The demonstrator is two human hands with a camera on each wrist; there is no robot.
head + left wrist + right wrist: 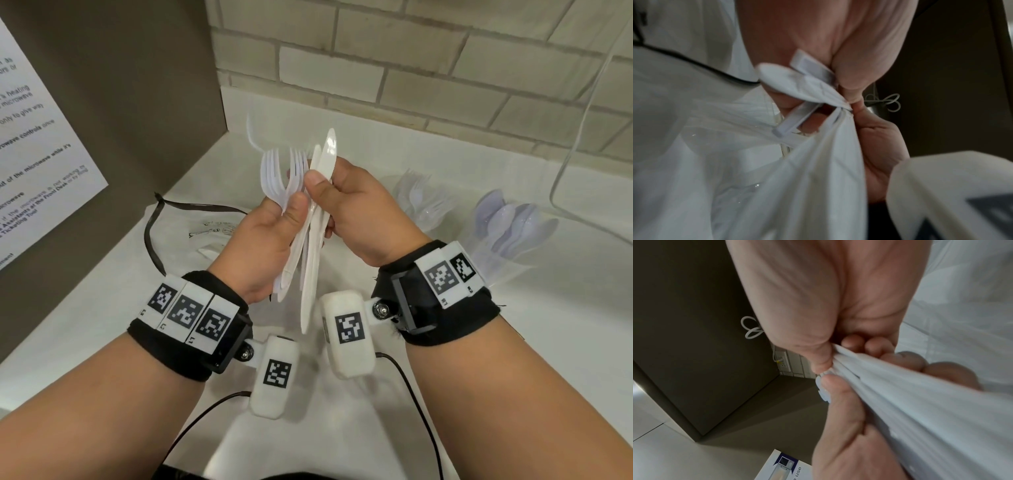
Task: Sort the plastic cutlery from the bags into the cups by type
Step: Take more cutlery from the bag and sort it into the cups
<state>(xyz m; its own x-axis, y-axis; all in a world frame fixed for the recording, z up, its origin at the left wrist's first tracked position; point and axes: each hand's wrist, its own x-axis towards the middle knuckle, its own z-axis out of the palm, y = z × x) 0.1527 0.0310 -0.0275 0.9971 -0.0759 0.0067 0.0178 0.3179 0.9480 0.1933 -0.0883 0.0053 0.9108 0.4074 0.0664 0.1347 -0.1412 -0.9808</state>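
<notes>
Both hands hold one bundle of white plastic cutlery upright above the counter. My left hand [274, 233] grips several forks [279, 174] by their handles, thumb pressed on the front. My right hand [349, 205] pinches the knives [325, 161] in the same bundle between thumb and fingers. The handles hang down between my wrists. In the left wrist view the handle ends [809, 91] stick out under the left palm [807, 32]. The right wrist view has the knife handles [910, 402] running out from under the right thumb [818, 356]. A clear cup of forks [423, 202] and a clear cup of spoons [510, 229] stand at the right.
A clear plastic bag [212, 229] with a black tie [154, 236] lies on the white counter [548, 342] at the left. A dark cabinet side carrying a printed notice [37, 144] stands at the left. A brick wall [411, 68] runs behind.
</notes>
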